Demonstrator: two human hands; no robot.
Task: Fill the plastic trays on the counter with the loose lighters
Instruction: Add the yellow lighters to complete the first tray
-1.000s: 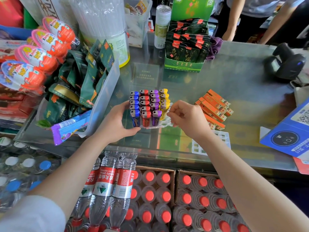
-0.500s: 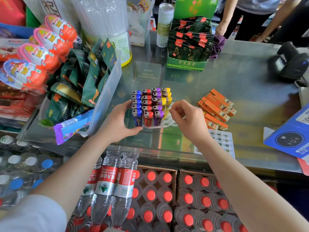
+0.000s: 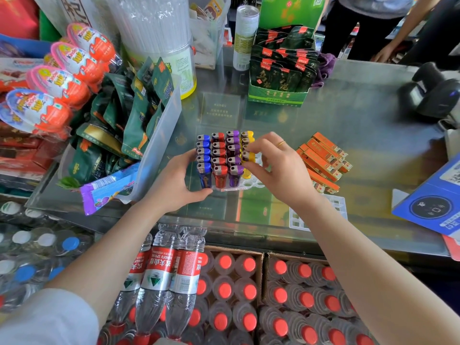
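Shop glass counter (image 3: 348,115), crowded: snack bin far left, tea box far, scanner far right, orange lighters (image 3: 323,158) right of centre. Tray (image 3: 251,183) mid-counter with upright lighter rows; left hand (image 3: 179,180) grips its left side. Right hand (image 3: 278,165) pinches a yellow lighter (image 3: 247,158) at the tray's right column; bottled water below the near edge.

Glossy glass counter (image 3: 348,135); translucent plastic lighters (image 3: 219,158), shiny metal tops; white plastic tray (image 3: 251,183).

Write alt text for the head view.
The right hand sets a yellow lighter into a plastic tray of blue, red, purple and yellow lighters, steadied by the left hand on a glass shop counter.
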